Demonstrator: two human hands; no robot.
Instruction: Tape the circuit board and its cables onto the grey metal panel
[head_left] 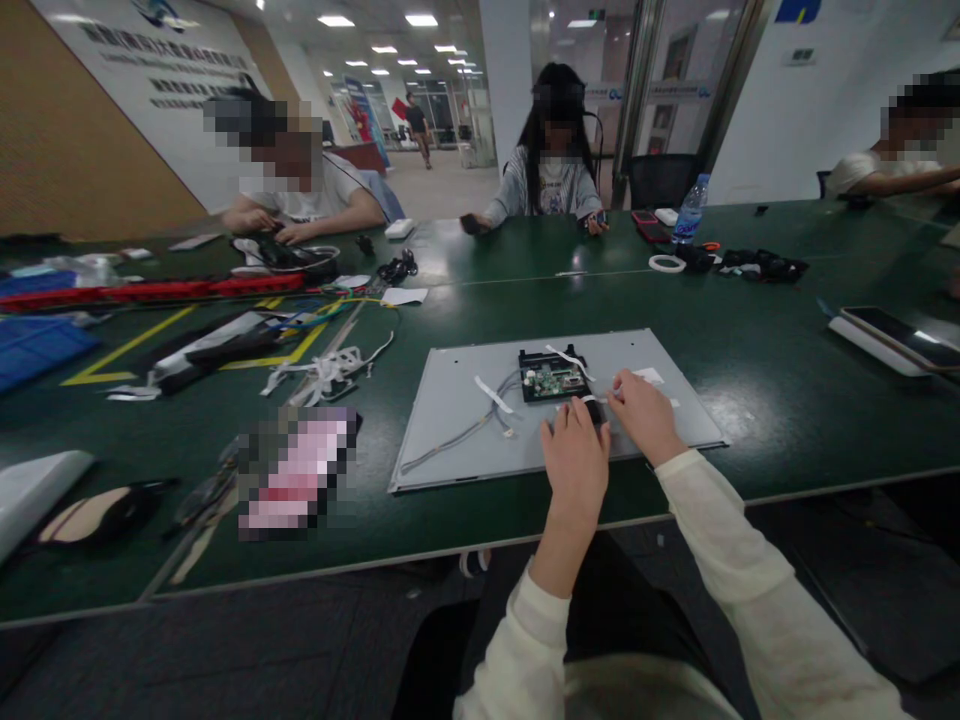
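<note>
A pale flat panel (pixel 465 385) lies on the dark green table, with a green circuit board (pixel 553 380) in a black frame (pixel 534 358) on its back. Grey cables (pixel 457 437) run from the board to the panel's lower left, under a white tape strip (pixel 493 393). My left hand (pixel 576 455) is open, fingers spread and pointing down over a black part at the frame's lower right corner. Close beside it, my right hand (pixel 646 412) is closed in a pinch at the end of a short white tape strip (pixel 588 399). The fingertips partly hide the strip.
Left of the panel lie a phone (pixel 304 470) and a tangle of white strips (pixel 330 375). A water bottle (pixel 690 210) and a tape roll (pixel 666 263) stand at the back right. A tablet-like device (pixel 900 335) lies far right. Other people sit around the table.
</note>
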